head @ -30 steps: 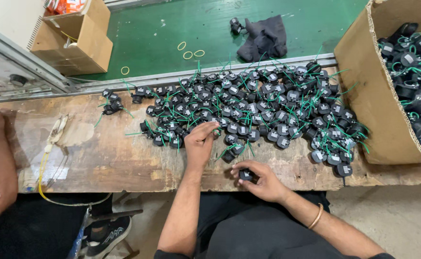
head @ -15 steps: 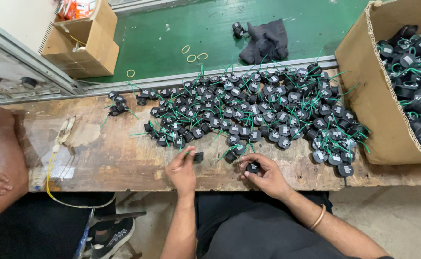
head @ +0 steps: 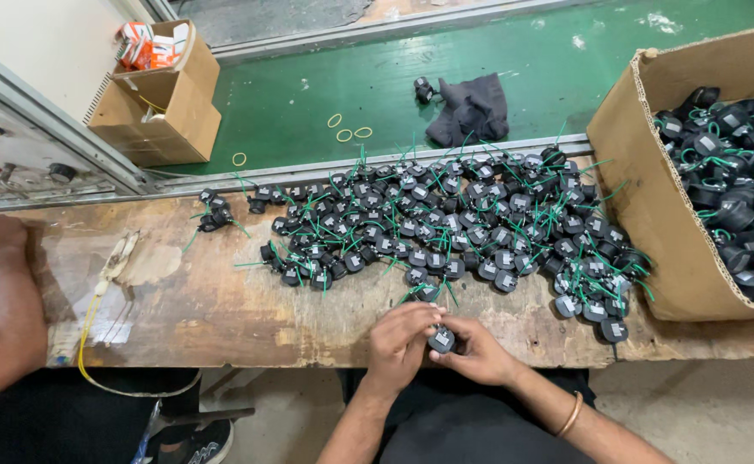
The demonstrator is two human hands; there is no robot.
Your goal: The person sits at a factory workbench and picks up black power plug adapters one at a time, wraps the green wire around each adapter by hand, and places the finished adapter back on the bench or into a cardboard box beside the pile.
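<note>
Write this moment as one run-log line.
left hand: on black part | right hand: holds it | pile: on bench

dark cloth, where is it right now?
In the head view the dark cloth lies crumpled on the green belt, upper centre, beyond the pile of black parts and just right of three yellow rubber bands.

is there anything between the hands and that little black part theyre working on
Nothing visible. Both the left hand and the right hand touch the small black part directly, holding it between their fingertips at the bench's near edge. The pile of black parts lies farther back, apart from them.
</note>
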